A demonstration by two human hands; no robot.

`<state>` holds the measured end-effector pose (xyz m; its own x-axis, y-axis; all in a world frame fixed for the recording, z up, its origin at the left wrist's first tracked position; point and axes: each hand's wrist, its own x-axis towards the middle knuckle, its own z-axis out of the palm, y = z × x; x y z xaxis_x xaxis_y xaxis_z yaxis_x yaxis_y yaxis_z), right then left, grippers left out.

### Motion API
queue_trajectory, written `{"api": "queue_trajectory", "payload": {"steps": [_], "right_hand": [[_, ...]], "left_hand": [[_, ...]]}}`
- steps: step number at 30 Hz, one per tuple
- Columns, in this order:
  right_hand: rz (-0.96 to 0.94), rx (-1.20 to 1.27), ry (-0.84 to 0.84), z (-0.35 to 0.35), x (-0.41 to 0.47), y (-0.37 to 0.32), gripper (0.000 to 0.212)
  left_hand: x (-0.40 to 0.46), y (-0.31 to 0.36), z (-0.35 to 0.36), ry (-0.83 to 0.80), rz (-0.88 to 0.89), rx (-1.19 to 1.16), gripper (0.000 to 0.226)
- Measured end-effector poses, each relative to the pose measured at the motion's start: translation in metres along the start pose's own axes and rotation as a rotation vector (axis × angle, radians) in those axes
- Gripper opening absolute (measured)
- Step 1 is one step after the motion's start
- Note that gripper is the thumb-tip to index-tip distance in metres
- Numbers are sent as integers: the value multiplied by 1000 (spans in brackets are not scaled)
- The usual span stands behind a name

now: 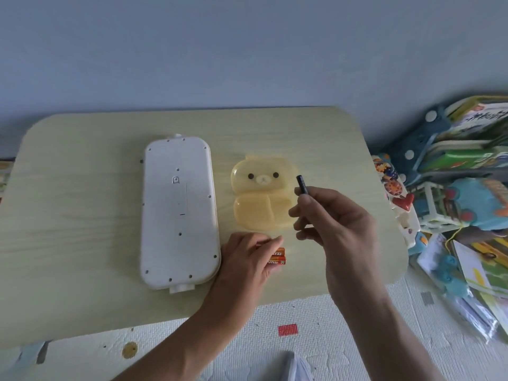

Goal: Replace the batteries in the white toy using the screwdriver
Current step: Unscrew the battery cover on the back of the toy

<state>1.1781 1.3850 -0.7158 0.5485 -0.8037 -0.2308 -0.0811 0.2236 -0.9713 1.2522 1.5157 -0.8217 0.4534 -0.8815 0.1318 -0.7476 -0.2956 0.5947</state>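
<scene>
The right hand (334, 215) is raised above the table (82, 215), just right of the bear dish (261, 199), its forearm coming up from the lower right. Its fingers curl around a thin dark screwdriver (301, 184), whose upper end pokes up past the thumb and forefinger; the rest of the tool is hidden in the grip. The left hand (244, 259) lies low on the tabletop in front of the dish, palm down, fingers bent over the red-and-orange batteries (277, 257). Two battery ends show past the fingertips; whether the hand grips them or only rests on them cannot be told.

The toy (178, 213) sits left of the dish, close beside it but apart: a long white plastic slab with rounded corners, lying back side up, dotted with small screw holes and with a small tab at each short end. The left hand's wrist is just beside its near right corner.

The dish is translucent yellow plastic, bear-shaped, with a printed face and shallow compartments.

The table is pale wood-grain with rounded corners. Left of the toy and behind the dish the surface is bare. Beyond the right edge, books and toys (453, 174) are heaped; the near edge meets a white foam mat (302, 312).
</scene>
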Motion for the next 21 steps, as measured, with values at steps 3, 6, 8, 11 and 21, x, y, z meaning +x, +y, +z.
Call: {"api": "queue_trajectory", "payload": {"steps": [3,6,8,11,21], "right_hand": [[-79,-5,-42,6,5,2,8],[-167,-30,-83,13,6,5,9],[-209,-35,-91,17,6,8,8],[-238,-43,-110,28,5,10,7],[-164,-209,-307,127,28,-3,12]], "left_hand": [[-1,0,-1,40,55,4,61],[-2,-1,-1,55,116,49,72],[-6,0,-2,49,161,69,82],[-18,3,-15,74,255,108,82],[14,-66,-168,474,-70,-374,21]]}}
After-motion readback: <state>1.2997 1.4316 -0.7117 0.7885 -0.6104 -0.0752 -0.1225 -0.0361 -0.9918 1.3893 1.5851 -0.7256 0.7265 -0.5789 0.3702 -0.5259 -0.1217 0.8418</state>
